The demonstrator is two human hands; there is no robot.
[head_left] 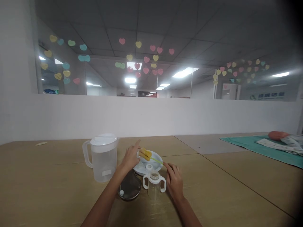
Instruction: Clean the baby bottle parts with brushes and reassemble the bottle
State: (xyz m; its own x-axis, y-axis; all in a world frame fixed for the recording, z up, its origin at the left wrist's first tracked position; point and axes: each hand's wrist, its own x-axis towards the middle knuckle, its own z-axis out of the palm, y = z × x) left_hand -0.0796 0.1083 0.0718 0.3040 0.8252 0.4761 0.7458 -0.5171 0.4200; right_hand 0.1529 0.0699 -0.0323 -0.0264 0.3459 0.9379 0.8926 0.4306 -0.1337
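My right hand [174, 180] pinches the thin green handle of a bottle brush [147, 154] with a yellow sponge head. The sponge head is at the mouth of a small clear cap [139, 153], which my left hand [131, 156] grips, one finger pointing up. Both are over a white bowl [158, 156], where a white ring-shaped piece [149, 167] rests. In front of the bowl stands a clear baby bottle [154, 188] with two white handles and an open neck. Partly behind my left forearm lies a dark, shallow, rounded tray [129, 186] with a small white piece on it.
A translucent lidded pitcher [104, 162] stands on the wooden table [59, 189] to the left. At the far right, a green cloth [251, 145] bears a white patterned cloth [279, 145] and a reddish item [278, 135]. A white wall [142, 116] with windows rises behind.
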